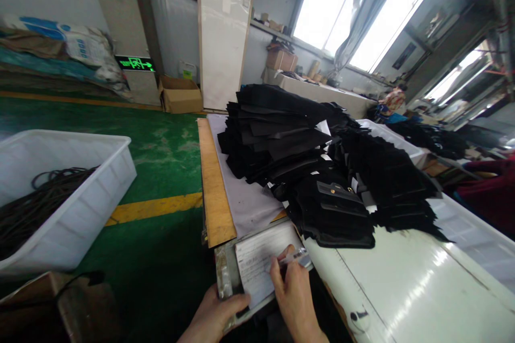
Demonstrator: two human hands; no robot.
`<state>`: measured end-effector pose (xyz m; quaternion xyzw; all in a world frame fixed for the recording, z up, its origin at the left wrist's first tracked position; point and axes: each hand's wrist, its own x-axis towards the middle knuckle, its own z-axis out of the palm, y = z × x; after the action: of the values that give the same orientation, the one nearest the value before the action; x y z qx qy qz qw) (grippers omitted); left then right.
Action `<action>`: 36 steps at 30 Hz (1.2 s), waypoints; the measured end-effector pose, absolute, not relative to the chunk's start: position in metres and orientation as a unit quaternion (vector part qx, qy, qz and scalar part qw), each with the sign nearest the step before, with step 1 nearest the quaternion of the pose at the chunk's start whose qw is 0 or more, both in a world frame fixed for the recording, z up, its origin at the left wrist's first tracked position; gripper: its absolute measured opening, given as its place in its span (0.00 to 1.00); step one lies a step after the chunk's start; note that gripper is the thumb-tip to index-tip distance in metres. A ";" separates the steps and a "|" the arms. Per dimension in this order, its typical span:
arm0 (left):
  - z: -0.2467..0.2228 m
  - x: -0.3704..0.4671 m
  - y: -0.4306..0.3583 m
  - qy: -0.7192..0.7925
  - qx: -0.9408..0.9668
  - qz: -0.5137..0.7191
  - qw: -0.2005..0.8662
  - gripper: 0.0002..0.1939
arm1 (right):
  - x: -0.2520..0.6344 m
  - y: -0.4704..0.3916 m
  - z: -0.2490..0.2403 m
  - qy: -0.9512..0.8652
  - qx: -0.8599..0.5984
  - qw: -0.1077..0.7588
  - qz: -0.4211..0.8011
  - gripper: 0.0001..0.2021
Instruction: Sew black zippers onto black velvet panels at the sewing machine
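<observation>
Workshop counter (402, 278) heaped with black fabric pieces (317, 171); at its near corner the right hand (295, 295) is clenched around a pen (293, 258), tip on the paper form (261, 262), its long axis running left to right, while the left hand (217, 313) pins the clipboard (225, 278) edge

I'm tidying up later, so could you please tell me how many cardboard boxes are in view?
2: one open box on the floor by the white panel, one box on the far bench under the window. Others may be hidden.
</observation>
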<state>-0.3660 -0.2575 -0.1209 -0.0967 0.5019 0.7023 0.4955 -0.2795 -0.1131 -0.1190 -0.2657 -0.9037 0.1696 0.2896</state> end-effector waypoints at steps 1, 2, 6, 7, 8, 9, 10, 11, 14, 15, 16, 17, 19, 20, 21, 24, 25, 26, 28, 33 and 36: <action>-0.121 -0.366 -0.258 0.502 -0.098 0.702 0.495 0.22 | -0.279 -0.113 -0.118 -0.904 -0.266 0.289 0.169 0.25; -0.121 -0.366 -0.258 0.502 -0.098 0.703 0.495 0.22 | -0.279 -0.113 -0.117 -0.905 -0.266 0.288 0.168 0.25; -0.120 -0.366 -0.256 0.499 -0.097 0.705 0.494 0.24 | -0.280 -0.113 -0.116 -0.907 -0.262 0.287 0.163 0.25; -0.121 -0.366 -0.256 0.500 -0.097 0.705 0.494 0.24 | -0.280 -0.113 -0.116 -0.907 -0.261 0.288 0.161 0.26; -0.121 -0.366 -0.256 0.500 -0.097 0.704 0.495 0.24 | -0.280 -0.113 -0.117 -0.907 -0.261 0.290 0.159 0.26; -0.121 -0.366 -0.256 0.500 -0.097 0.704 0.495 0.24 | -0.280 -0.113 -0.117 -0.907 -0.261 0.291 0.157 0.26; -0.121 -0.366 -0.256 0.499 -0.098 0.704 0.496 0.24 | -0.280 -0.113 -0.118 -0.906 -0.261 0.294 0.155 0.26; -0.121 -0.366 -0.256 0.499 -0.098 0.703 0.496 0.23 | -0.280 -0.113 -0.118 -0.906 -0.262 0.296 0.152 0.26; -0.122 -0.366 -0.257 0.498 -0.098 0.702 0.500 0.23 | -0.279 -0.113 -0.119 -0.904 -0.264 0.303 0.147 0.26; -0.121 -0.366 -0.257 0.497 -0.098 0.701 0.502 0.23 | -0.280 -0.113 -0.119 -0.904 -0.262 0.303 0.147 0.26; -0.121 -0.366 -0.257 0.497 -0.097 0.700 0.503 0.23 | -0.280 -0.112 -0.119 -0.905 -0.260 0.303 0.150 0.25; -0.121 -0.366 -0.257 0.498 -0.096 0.700 0.503 0.23 | -0.280 -0.112 -0.118 -0.905 -0.257 0.303 0.152 0.24; -0.119 -0.366 -0.257 0.501 -0.094 0.698 0.503 0.24 | -0.281 -0.111 -0.116 -0.905 -0.250 0.305 0.159 0.23; -0.119 -0.366 -0.257 0.502 -0.093 0.698 0.502 0.24 | -0.281 -0.111 -0.115 -0.905 -0.248 0.307 0.162 0.22; -0.118 -0.366 -0.257 0.502 -0.093 0.699 0.501 0.24 | -0.281 -0.110 -0.114 -0.904 -0.245 0.309 0.166 0.22; -0.118 -0.366 -0.257 0.502 -0.095 0.700 0.499 0.25 | -0.280 -0.109 -0.112 -0.900 -0.244 0.315 0.177 0.20; -0.117 -0.366 -0.257 0.502 -0.096 0.700 0.499 0.25 | -0.280 -0.108 -0.112 -0.899 -0.246 0.316 0.178 0.20; -0.117 -0.366 -0.257 0.502 -0.097 0.700 0.499 0.26 | -0.279 -0.108 -0.113 -0.898 -0.248 0.317 0.178 0.20; -0.117 -0.366 -0.257 0.500 -0.098 0.701 0.498 0.27 | -0.279 -0.109 -0.115 -0.897 -0.252 0.317 0.177 0.21; -0.117 -0.366 -0.257 0.496 -0.099 0.702 0.501 0.29 | -0.279 -0.112 -0.119 -0.891 -0.268 0.320 0.179 0.23; -0.117 -0.365 -0.257 0.492 -0.101 0.705 0.501 0.31 | -0.279 -0.112 -0.120 -0.887 -0.272 0.322 0.191 0.22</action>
<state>-0.3654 -0.2567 -0.1168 -0.1010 0.4925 0.7046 0.5009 -0.2794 -0.1124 -0.1196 -0.2718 -0.8866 0.1911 0.3219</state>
